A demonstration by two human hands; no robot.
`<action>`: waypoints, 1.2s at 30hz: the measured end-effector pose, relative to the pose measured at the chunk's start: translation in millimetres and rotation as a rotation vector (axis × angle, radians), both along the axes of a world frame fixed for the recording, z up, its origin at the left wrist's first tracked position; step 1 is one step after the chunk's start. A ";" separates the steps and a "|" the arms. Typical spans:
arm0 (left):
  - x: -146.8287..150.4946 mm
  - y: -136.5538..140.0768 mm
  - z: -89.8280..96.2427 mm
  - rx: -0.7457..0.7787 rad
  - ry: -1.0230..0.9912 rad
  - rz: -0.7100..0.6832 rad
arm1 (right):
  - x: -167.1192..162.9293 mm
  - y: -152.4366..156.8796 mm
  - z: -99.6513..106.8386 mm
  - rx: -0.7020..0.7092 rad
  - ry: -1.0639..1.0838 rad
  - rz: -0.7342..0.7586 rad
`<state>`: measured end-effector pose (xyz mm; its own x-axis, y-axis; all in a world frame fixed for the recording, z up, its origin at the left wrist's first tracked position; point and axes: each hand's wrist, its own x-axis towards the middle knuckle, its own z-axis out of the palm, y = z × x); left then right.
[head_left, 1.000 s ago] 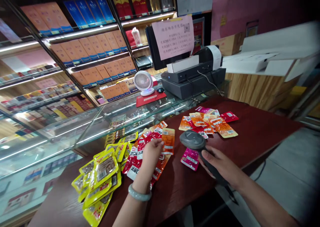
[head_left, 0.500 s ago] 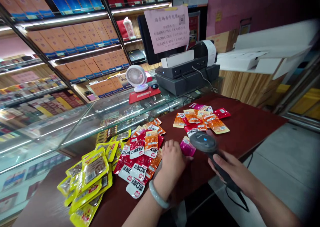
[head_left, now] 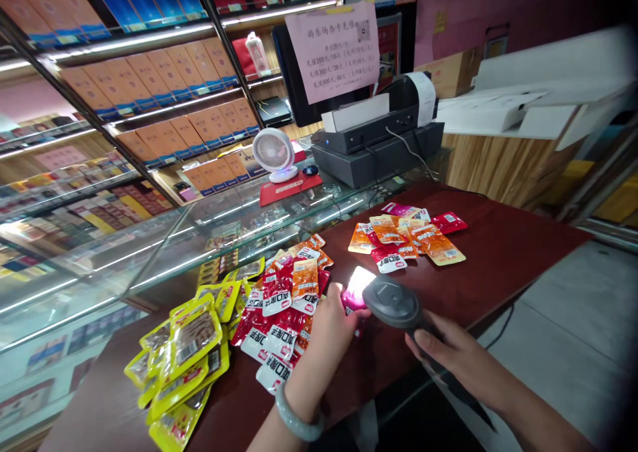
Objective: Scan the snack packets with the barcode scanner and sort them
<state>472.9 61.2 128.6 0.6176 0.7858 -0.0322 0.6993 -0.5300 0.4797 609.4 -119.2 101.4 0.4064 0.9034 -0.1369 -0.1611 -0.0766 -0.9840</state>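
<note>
My left hand (head_left: 336,319), with a pale bangle on its wrist, pinches a small purple snack packet (head_left: 354,296). Bright light from the scanner whitens the packet's upper part. In my right hand (head_left: 438,345) is a dark grey barcode scanner (head_left: 392,300), its head close beside the packet. Just left of my left hand lies a pile of red and orange snack packets (head_left: 279,292). Farther left, yellow-edged packets (head_left: 187,345) are heaped on the brown table (head_left: 513,239). Beyond the scanner sits a smaller group of orange, red and purple packets (head_left: 409,236).
A glass display counter (head_left: 219,213) borders the table. On it stand a white fan (head_left: 274,153) and a dark cash register with a printer (head_left: 373,146). A pink handwritten sign (head_left: 333,53) covers the monitor. Shelves of boxes (head_left: 164,73) rise behind. The scanner's cable hangs at the right.
My left hand has taken hold of the purple packet and lifted it a little leftward. The scanner has moved left and down toward it, and its light now shines on the packet.
</note>
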 end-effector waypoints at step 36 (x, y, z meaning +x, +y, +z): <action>112.8 114.2 9.4 0.100 0.114 0.028 | 21.8 15.7 -22.1 0.028 0.180 0.030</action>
<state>585.7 175.3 138.1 0.5923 0.8054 -0.0217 0.7613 -0.5506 0.3425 631.2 -103.5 79.3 0.3504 0.9192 -0.1798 -0.3329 -0.0572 -0.9412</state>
